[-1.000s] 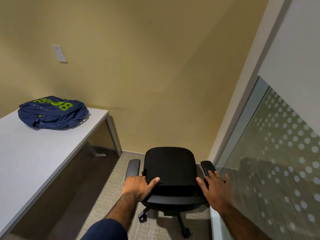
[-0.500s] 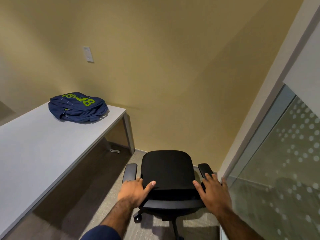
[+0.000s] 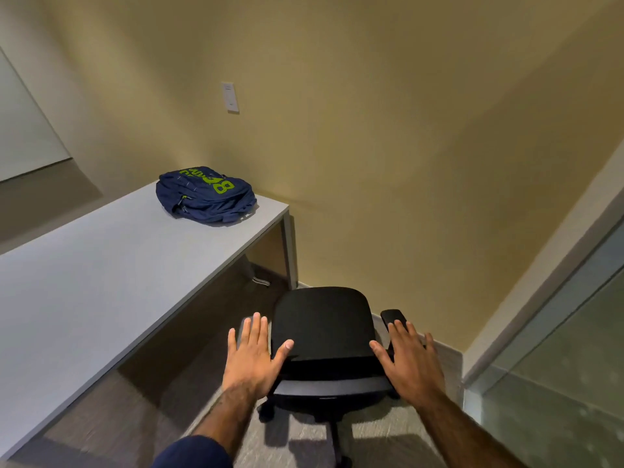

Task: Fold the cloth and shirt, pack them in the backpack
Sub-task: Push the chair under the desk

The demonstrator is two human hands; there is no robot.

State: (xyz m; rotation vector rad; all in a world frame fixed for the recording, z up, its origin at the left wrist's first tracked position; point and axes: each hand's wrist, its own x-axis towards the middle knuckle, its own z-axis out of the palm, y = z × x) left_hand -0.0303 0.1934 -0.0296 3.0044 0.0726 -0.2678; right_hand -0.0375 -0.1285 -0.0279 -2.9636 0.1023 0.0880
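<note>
Left hand [image 3: 251, 359] at 6 o'clock, low centre: flat, fingers straight and spread, holding nothing; thumb lying over left edge of chair [image 3: 324, 329], contact unclear
Right hand [image 3: 410, 363] at 5 o'clock: same pose, fingers straight and splayed, nothing in grip; fingertips just below right armrest [image 3: 393, 317], thumb by chair's right edge, touching or not, can't tell
Black chair between both hands, seen from behind and above, base on grey carpet [image 3: 297, 430]
Backpack [image 3: 206, 194] at 10 o'clock: navy with green lettering, lying flat at far end of desk [image 3: 101, 282], near its right corner, well apart from both hands
Grey desk running from 10 down to 8 o'clock, left of chair
Switch plate [image 3: 230, 97] on yellow wall at 11 o'clock, above backpack
Frosted glass panel [image 3: 567, 383] at 4 o'clock, right of right hand
Dark blue sleeve [image 3: 192, 452] at bottom edge, on left arm
</note>
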